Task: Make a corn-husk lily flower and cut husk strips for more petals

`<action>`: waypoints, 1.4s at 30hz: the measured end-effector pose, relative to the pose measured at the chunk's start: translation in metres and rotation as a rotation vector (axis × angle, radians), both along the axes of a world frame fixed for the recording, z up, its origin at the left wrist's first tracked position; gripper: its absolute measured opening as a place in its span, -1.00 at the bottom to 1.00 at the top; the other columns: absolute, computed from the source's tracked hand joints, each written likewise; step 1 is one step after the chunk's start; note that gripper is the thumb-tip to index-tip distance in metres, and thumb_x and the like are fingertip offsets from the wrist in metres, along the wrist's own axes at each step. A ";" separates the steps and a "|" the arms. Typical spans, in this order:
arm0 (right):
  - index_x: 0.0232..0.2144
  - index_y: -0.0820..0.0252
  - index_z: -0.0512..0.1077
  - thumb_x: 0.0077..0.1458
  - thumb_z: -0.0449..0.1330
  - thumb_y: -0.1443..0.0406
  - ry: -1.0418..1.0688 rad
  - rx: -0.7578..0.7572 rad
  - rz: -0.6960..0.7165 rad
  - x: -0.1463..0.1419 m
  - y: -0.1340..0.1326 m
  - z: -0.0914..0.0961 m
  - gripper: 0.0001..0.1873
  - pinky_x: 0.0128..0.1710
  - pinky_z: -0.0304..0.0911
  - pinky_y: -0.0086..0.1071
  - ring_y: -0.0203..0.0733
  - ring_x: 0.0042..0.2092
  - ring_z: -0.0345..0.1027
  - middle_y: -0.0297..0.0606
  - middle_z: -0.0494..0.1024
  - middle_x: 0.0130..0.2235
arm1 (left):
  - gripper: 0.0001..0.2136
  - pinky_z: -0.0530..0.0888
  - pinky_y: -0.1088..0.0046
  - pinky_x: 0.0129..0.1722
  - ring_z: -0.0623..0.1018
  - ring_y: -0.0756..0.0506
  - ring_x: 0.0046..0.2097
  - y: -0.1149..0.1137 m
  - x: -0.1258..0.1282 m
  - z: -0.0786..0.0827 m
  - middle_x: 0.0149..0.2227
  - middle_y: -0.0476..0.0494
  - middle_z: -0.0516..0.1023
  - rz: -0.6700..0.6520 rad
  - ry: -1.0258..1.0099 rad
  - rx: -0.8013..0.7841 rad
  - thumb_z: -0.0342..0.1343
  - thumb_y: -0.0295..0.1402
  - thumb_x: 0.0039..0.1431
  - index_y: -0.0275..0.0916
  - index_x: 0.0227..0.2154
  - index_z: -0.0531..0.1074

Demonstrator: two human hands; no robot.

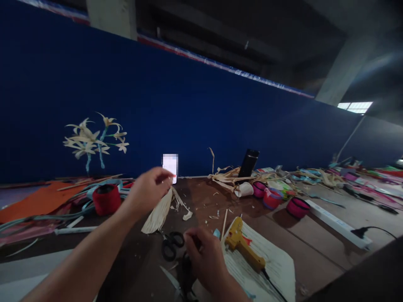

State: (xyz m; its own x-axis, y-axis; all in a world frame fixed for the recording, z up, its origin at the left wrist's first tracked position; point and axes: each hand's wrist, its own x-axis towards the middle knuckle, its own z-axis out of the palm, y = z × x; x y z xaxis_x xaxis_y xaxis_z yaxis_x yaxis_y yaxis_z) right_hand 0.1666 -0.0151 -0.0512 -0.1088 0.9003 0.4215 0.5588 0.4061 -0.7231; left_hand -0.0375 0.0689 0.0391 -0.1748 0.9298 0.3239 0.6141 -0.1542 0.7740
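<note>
My left hand is raised over the brown table and pinches the top of a pale dried husk leaf that hangs down from its fingers. My right hand is lower, near the table's front edge, with its fingers closed on the black scissors. The scissors' loop handles show just left of the fingers; the blades are mostly hidden under the hand. A yellow glue gun lies on lined paper right of that hand.
A red thread spool, orange paper and tubes lie at left. Husk flowers stand against the blue wall. A phone, a black device, a paper cup, pink baskets and husk scraps fill the back right.
</note>
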 end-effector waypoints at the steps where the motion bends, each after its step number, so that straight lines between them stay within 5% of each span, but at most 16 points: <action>1: -0.39 0.17 0.45 0.14 0.07 0.26 -0.015 0.004 0.016 -0.001 -0.001 0.000 -0.82 -0.43 0.15 -0.49 -0.29 -0.41 0.38 -0.32 0.53 -0.46 | -0.81 0.36 0.42 -0.20 0.49 -0.11 -0.22 0.002 0.006 -0.005 -0.36 -0.06 0.54 -0.037 0.081 -0.035 0.07 -0.28 0.00 -0.21 -0.34 0.50; 5: -0.38 0.15 0.43 0.14 0.06 0.31 -0.088 0.038 0.090 -0.006 -0.005 0.001 -0.85 -0.33 0.16 -0.48 -0.27 -0.33 0.40 -0.33 0.54 -0.40 | -0.93 0.33 0.27 -0.18 0.51 -0.24 -0.23 0.011 0.007 -0.041 -0.39 -0.20 0.55 -0.051 0.354 -0.210 0.14 -0.35 -0.13 -0.22 -0.53 0.48; 10: -0.34 0.09 0.43 0.09 0.10 0.29 -0.377 -0.005 0.106 -0.016 -0.004 0.010 -0.89 -0.29 0.21 -0.40 -0.19 -0.27 0.41 -0.30 0.52 -0.33 | -0.79 0.35 0.23 -0.19 0.52 -0.32 -0.17 0.019 -0.017 -0.075 -0.28 -0.35 0.56 0.033 0.472 -0.387 0.13 -0.18 -0.11 -0.24 -0.50 0.47; 16: -0.27 0.23 0.45 -0.14 0.21 0.31 -0.799 -0.085 0.078 -0.039 0.014 0.027 -0.71 -0.32 0.32 -0.19 0.09 -0.23 0.43 -0.05 0.52 -0.26 | -0.82 0.36 0.38 -0.31 0.55 -0.23 -0.24 0.028 -0.020 -0.085 -0.35 -0.24 0.59 0.034 0.454 -0.468 0.18 -0.22 -0.19 -0.20 -0.50 0.46; 20: -0.28 0.31 0.46 -0.22 0.19 0.38 -0.839 -0.118 0.133 -0.050 0.027 0.033 -0.67 -0.39 0.35 -0.17 0.12 -0.28 0.47 0.03 0.54 -0.29 | -0.80 0.31 0.41 -0.43 0.52 -0.18 -0.44 0.033 -0.023 -0.089 -0.65 -0.12 0.46 -0.006 0.395 -0.479 0.19 -0.32 -0.26 -0.20 -0.80 0.32; 25: -0.27 0.33 0.45 -0.26 0.20 0.38 -0.794 -0.099 0.129 -0.046 0.034 0.035 -0.63 -0.36 0.34 -0.20 0.13 -0.27 0.48 0.07 0.56 -0.31 | -0.89 0.31 0.45 -0.43 0.51 -0.16 -0.39 0.027 -0.034 -0.080 -0.58 -0.06 0.48 0.077 0.208 -0.363 0.14 -0.29 -0.17 -0.21 -0.64 0.39; 31: -0.26 0.17 0.47 -0.22 0.18 0.34 -0.587 -0.107 0.087 -0.022 0.050 0.028 -0.65 -0.31 0.30 -0.29 0.01 -0.24 0.46 -0.13 0.59 -0.29 | -0.70 0.42 0.46 -0.34 0.57 -0.14 -0.27 0.005 -0.044 -0.076 -0.35 -0.14 0.58 0.139 -0.153 -0.191 -0.01 -0.12 0.07 -0.26 -0.29 0.38; 34: -0.23 0.18 0.49 -0.20 0.17 0.38 -0.140 -0.263 0.158 -0.015 0.061 0.019 -0.63 -0.41 0.23 -0.41 -0.17 -0.36 0.42 -0.25 0.57 -0.38 | -0.72 0.47 0.45 -0.32 0.58 -0.12 -0.27 -0.003 -0.040 -0.087 -0.29 -0.18 0.59 0.107 -0.317 -0.166 -0.01 -0.21 0.11 -0.28 -0.19 0.33; 38: -0.12 0.23 0.44 -0.10 0.22 0.31 0.470 -0.477 0.313 -0.013 0.064 0.015 -0.60 -0.50 0.11 -0.53 -0.36 -0.46 0.28 -0.35 0.49 -0.44 | -0.67 0.51 0.41 -0.38 0.58 -0.11 -0.34 -0.011 -0.030 -0.090 -0.28 -0.16 0.58 -0.068 -0.823 -0.164 0.15 -0.34 -0.01 -0.26 -0.14 0.29; 42: -0.17 0.25 0.47 -0.19 0.35 0.24 0.657 -0.627 0.311 -0.020 0.053 0.025 -0.54 -0.53 0.08 -0.57 -0.42 -0.49 0.25 -0.38 0.43 -0.47 | -0.59 0.48 0.42 -0.51 0.56 -0.10 -0.47 -0.020 -0.021 -0.078 -0.42 -0.11 0.57 -0.115 -1.016 -0.160 0.29 -0.27 -0.15 -0.27 -0.22 0.34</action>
State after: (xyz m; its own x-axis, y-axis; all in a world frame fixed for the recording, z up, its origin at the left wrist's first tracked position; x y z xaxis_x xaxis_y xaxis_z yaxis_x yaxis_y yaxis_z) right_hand 0.1471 0.0381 -0.0263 -0.2942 0.9535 -0.0653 -0.1030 -0.0996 -0.9897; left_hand -0.0583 0.0487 -0.0392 -0.2041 0.9774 -0.0556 -0.3524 -0.0204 0.9356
